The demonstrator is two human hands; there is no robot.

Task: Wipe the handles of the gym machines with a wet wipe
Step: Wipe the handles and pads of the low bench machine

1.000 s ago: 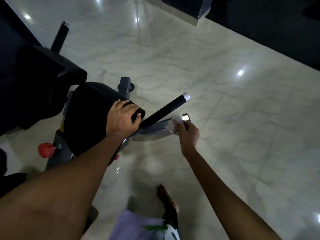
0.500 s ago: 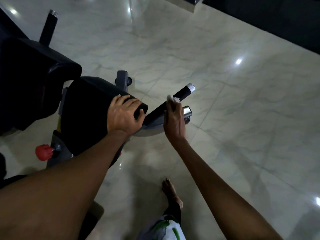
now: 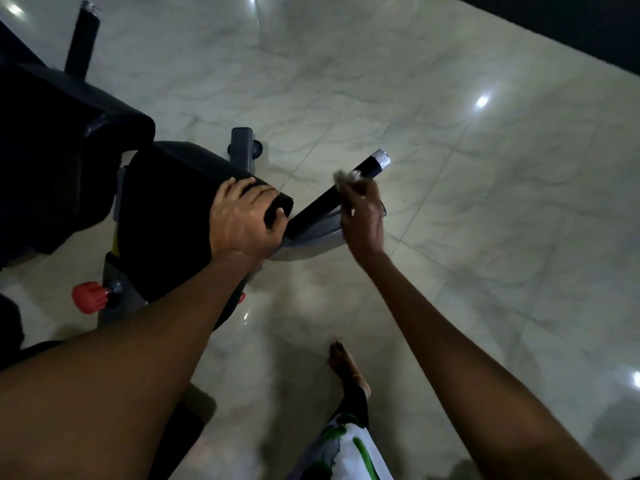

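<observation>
A black handle bar (image 3: 318, 206) with a silver end cap (image 3: 380, 158) sticks out to the right of a gym machine's black seat pad (image 3: 166, 216). My right hand (image 3: 363, 216) holds a white wet wipe (image 3: 344, 176) against the bar, a little short of the cap. The lower handle behind that hand is mostly hidden. My left hand (image 3: 246, 220) grips the front corner of the seat pad, fingers curled over its edge.
A black backrest pad (image 3: 52, 161) and another black handle (image 3: 81, 39) stand at the far left. A red adjustment knob (image 3: 86, 296) juts out below the seat. My bare foot (image 3: 346, 362) stands on the glossy marble floor (image 3: 485, 237).
My right hand left the lower silver-capped handle, rose to the upper black bar and slid the wipe along it toward the cap. The left hand stayed on the seat pad.
</observation>
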